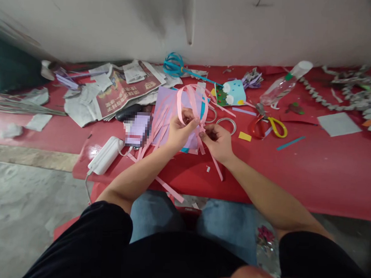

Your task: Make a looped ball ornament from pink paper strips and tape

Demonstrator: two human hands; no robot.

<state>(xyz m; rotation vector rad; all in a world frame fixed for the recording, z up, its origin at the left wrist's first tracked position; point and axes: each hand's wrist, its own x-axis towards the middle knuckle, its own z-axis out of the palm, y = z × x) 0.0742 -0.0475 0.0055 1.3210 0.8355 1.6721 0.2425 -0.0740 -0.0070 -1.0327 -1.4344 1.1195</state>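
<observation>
Pink paper strips (191, 99) are bent into upright loops that meet at a gathered point between my hands. My left hand (183, 128) is closed on the loops from the left, thumb and fingers pressed together. From the right, my right hand (217, 141) pinches the gathered strips just below the loops, and a strip end hangs under it. More loose pink strips (157, 127) lie left of my left hand, over a purple sheet (164, 98). Blue paper shows under the purple sheet.
Red-and-yellow-handled scissors (276, 126), a clear bottle (278, 90) and a tape ring (233, 124) lie to the right. Behind stands a blue strip ball (173, 65). Newspaper (126, 89), a phone (138, 128) and a white power strip (106, 156) lie left.
</observation>
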